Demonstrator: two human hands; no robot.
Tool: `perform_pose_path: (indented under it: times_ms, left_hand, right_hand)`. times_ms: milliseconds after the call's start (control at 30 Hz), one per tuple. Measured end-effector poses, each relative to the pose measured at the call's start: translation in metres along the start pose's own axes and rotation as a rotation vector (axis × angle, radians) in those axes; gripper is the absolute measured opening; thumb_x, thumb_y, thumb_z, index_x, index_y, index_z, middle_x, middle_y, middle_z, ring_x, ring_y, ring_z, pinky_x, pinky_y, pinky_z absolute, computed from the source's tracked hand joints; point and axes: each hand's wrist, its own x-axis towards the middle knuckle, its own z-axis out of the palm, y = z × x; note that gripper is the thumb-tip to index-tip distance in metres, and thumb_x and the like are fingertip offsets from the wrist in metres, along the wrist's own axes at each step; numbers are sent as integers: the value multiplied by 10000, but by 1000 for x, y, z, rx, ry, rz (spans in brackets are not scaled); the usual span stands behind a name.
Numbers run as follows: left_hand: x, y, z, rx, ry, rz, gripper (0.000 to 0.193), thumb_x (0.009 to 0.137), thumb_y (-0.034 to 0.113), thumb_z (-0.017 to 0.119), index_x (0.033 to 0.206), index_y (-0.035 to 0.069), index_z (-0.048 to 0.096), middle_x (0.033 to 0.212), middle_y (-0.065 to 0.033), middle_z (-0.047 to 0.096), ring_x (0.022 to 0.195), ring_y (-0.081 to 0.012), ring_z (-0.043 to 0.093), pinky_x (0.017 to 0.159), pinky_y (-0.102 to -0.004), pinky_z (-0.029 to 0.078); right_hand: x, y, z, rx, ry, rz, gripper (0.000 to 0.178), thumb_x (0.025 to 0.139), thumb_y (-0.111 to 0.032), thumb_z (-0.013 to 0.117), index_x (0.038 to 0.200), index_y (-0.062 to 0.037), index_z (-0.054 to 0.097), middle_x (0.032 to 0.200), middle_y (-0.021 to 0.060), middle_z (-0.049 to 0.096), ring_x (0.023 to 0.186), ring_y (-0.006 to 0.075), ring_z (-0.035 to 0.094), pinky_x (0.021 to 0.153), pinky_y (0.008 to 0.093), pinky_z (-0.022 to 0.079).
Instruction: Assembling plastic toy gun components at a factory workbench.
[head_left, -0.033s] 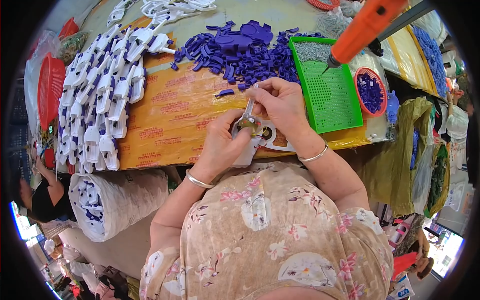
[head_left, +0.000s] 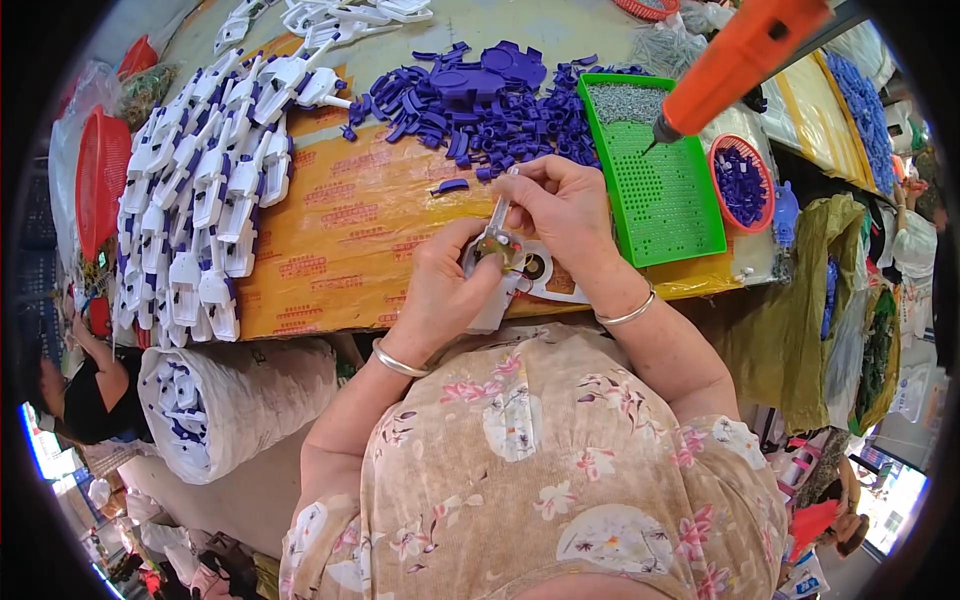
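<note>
Close to my body at the table's front edge, my left hand point(head_left: 447, 278) is closed around a white plastic toy housing point(head_left: 490, 316), its thumb pressed on the parts inside. A small circuit board point(head_left: 497, 245) with thin wires shows between thumb and fingers. My right hand point(head_left: 562, 212) pinches the clear narrow stem point(head_left: 503, 200) that stands out from the housing. Beside the fingers lies another white shell part point(head_left: 555, 285) with a round dark-centred opening, partly under my right wrist. My fingers hide much of the held assembly.
Purple plastic parts point(head_left: 500, 100) are heaped beyond my hands. A green tray point(head_left: 690, 225) of screws stands to the right, under a hanging orange electric screwdriver point(head_left: 735, 70). White-and-purple assemblies point(head_left: 205, 190) are piled left. A red basket point(head_left: 768, 200) and an open white sack point(head_left: 260, 395) flank me.
The hanging orange screwdriver has swung slightly; its upper body sits a little lower and further right. My hands keep almost the same hold and place.
</note>
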Motion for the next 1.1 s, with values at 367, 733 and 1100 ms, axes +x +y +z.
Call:
perform_pose_path:
  times_ms: [367, 733, 1100]
  left_hand:
    - [2, 11, 3, 436, 148, 293, 175, 741, -11, 568, 911, -10, 608, 732, -115, 558, 594, -198, 527, 549, -291, 417]
    - [4, 15, 2, 556, 145, 304, 140, 733, -1, 571, 872, -12, 560, 749, -169, 533, 620, -334, 541, 541, -400, 421]
    - [5, 22, -2, 485, 161, 279, 99, 737, 7, 565, 833, 1, 592, 768, -163, 567, 650, -333, 564, 564, -398, 438]
  right_hand:
    - [2, 3, -3, 54, 40, 45, 122, 830, -122, 671, 774, -29, 615, 662, 11, 611, 496, 41, 529, 450, 164, 409]
    - [1, 8, -7, -252, 101, -128, 127, 831, -113, 659, 771, -12, 611, 632, 10, 590, 527, 42, 520, 479, 182, 426]
    - [-4, 9, -7, -398, 26, -552, 107, 780, -7, 662, 844, -3, 576, 780, 54, 555, 576, 92, 541, 513, 195, 435]
